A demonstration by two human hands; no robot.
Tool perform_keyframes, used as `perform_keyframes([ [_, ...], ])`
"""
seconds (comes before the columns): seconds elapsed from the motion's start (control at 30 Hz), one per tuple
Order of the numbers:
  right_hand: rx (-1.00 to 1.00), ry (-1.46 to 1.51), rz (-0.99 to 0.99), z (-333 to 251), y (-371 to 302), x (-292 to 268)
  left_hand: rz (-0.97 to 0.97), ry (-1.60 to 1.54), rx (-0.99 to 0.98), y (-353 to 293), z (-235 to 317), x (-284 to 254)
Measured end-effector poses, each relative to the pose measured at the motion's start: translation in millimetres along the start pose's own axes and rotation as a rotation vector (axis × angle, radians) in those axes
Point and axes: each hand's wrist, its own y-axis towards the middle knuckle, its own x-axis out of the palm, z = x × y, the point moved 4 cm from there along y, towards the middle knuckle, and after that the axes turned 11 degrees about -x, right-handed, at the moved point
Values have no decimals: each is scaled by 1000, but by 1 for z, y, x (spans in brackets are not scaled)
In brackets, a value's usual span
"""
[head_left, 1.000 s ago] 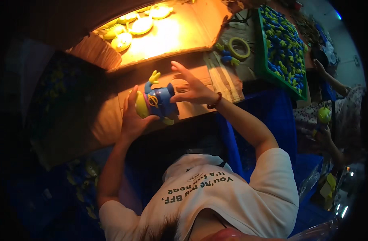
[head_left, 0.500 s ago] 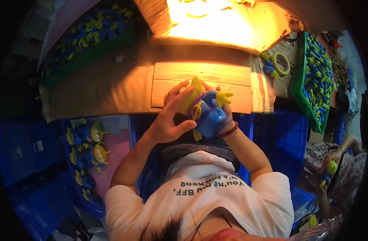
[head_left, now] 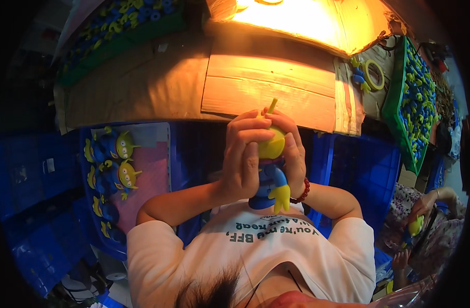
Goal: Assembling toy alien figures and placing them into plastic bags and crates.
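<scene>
A green tray [head_left: 396, 110] at the right of the frame was heaped with small blue and yellow parts, and a second green tray [head_left: 119, 55] at upper left held similar pieces. At left, a blue bin [head_left: 113, 250] contained toy figures [head_left: 127, 175] lying on a pink sheet. Glare washed out most of the cardboard box [head_left: 347, 32] at top centre.

Near the centre, the left hand [head_left: 240, 159] and right hand [head_left: 295, 167] were closed around the head of a blue-and-yellow toy [head_left: 272, 149], fingers curled and thumbs toward the camera. Its stalk pointed up the frame; one yellow-tipped arm hung downward.

The near edge of the cardboard-covered counter [head_left: 271, 77] ran behind the fingertips. A flat, lit stretch separated them from the box, with a tape roll [head_left: 374, 75] well to the right.
</scene>
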Motion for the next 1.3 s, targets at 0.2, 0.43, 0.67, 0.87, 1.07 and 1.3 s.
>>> perform_keyframes([
  [0.2, -28, -73, 37, 15, 13, 4, -5, 94, -107, 3, -16, 0],
  [0.43, 93, 593, 7, 122, 49, -41, 228, 326, -265, 39, -42, -9],
  [0.67, 67, 370, -69, 77, 36, 74, 7, -275, -584, -49, -60, -68],
  [0.87, -128, 360, -471, 66, 10, 132, 52, 357, -585, -140, -43, -190],
  [1.07, -41, 94, -536, 80, 10, 91, 183, 1208, -596, -302, -13, -370],
  [1.3, 113, -73, -490, 100, -9, 50, -271, 1406, -796, -371, -46, -433],
])
